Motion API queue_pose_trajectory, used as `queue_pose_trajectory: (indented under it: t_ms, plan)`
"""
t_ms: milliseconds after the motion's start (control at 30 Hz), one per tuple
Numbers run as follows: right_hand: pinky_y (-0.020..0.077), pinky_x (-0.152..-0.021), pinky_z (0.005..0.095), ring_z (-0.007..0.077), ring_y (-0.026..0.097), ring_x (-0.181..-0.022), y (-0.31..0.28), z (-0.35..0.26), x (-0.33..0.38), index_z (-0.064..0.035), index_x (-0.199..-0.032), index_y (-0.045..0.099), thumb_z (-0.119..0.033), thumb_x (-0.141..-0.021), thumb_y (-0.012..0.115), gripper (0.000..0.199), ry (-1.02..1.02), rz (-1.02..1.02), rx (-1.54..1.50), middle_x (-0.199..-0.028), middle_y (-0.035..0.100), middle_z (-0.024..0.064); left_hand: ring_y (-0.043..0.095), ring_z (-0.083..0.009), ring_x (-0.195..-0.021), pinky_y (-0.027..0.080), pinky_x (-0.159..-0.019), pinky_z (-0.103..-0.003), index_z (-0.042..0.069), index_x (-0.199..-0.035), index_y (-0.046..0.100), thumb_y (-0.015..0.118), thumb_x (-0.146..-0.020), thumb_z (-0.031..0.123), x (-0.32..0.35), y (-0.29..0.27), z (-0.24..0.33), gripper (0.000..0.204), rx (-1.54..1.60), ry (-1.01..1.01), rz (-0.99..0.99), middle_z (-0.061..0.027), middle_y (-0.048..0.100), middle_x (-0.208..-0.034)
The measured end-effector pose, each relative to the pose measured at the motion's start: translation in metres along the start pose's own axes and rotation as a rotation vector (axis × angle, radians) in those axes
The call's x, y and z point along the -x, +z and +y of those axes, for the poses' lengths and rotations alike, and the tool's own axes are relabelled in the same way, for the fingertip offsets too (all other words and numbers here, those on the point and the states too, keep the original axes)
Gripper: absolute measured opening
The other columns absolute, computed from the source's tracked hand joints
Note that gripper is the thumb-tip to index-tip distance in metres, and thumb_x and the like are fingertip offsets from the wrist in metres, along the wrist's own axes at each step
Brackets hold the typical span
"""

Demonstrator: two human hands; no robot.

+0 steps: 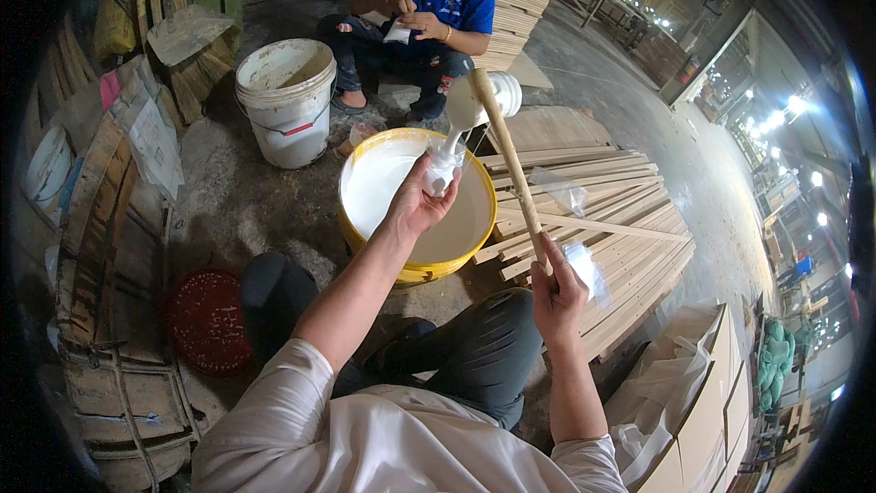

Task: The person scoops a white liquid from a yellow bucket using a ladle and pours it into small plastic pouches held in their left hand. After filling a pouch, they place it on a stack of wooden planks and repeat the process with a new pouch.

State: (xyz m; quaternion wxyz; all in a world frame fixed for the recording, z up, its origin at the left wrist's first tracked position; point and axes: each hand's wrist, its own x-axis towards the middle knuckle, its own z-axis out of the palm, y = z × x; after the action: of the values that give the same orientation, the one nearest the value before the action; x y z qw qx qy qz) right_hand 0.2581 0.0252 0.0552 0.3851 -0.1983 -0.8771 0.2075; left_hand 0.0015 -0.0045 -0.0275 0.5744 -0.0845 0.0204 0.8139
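The fingers of the left hand are pinched around the mouth of a small clear plastic bag, held up over the yellow bucket of white liquid. The right hand is clenched on the lower end of a long wooden ladle; its handle slants up and to the left, so the dripping scoop sits directly above the bag, white liquid streaming down into it. Wooden slats lie right of the bucket.

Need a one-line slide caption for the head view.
Left hand holds small bag over yellow basin; right hand pours white liquid from ladle.
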Motion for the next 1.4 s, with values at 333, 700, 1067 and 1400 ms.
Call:
queue_pose_trajectory:
  t_ms: [333,700,1067,1400]
  plan:
    - [0.0462,-0.051,0.0254,0.0123,0.058,-0.057,-0.0002,0.0017,0.0025,-0.0106,-0.123,0.053,0.002,-0.082,0.057,0.043,0.005,0.005,-0.009,-0.078,0.062,0.0141,0.060,-0.0265,-0.090,0.056,-0.071,-0.032,0.008,-0.109,0.054,0.073,-0.074,0.024,0.0029,0.0025,-0.0036,0.042,-0.027,0.018,-0.023,-0.0103,0.058,-0.102]
    - [0.0451,-0.049,0.0244,0.0104,0.056,-0.055,-0.0001,0.0014,0.0033,-0.0101,-0.123,0.053,0.001,-0.082,0.058,0.043,-0.007,0.001,0.010,-0.078,0.063,0.0132,0.060,-0.0261,-0.091,0.057,-0.070,-0.032,0.007,-0.109,0.053,0.072,-0.075,0.025,0.0028,0.0025,-0.0041,0.043,-0.032,0.012,-0.031,-0.0106,0.058,-0.103]
    - [0.0386,-0.046,0.0214,0.0061,0.047,-0.049,0.0037,0.0044,0.0059,-0.0067,-0.121,0.053,-0.001,-0.083,0.058,0.039,0.021,0.044,-0.044,-0.074,0.063,0.0078,0.059,-0.0246,-0.094,0.056,-0.070,-0.031,0.008,-0.110,0.052,0.072,-0.075,0.027,0.0031,0.0022,-0.0053,0.045,-0.047,0.005,-0.023,-0.0091,0.057,-0.103]
    - [0.0383,-0.046,0.0208,0.0051,0.047,-0.051,0.0027,0.0058,0.0086,-0.0050,-0.121,0.053,0.001,-0.083,0.056,0.038,0.060,0.025,-0.067,-0.079,0.065,0.0081,0.057,-0.0245,-0.097,0.056,-0.070,-0.031,0.006,-0.110,0.053,0.074,-0.072,0.025,0.0037,0.0024,-0.0071,0.048,-0.047,0.008,-0.048,-0.0101,0.057,-0.102]
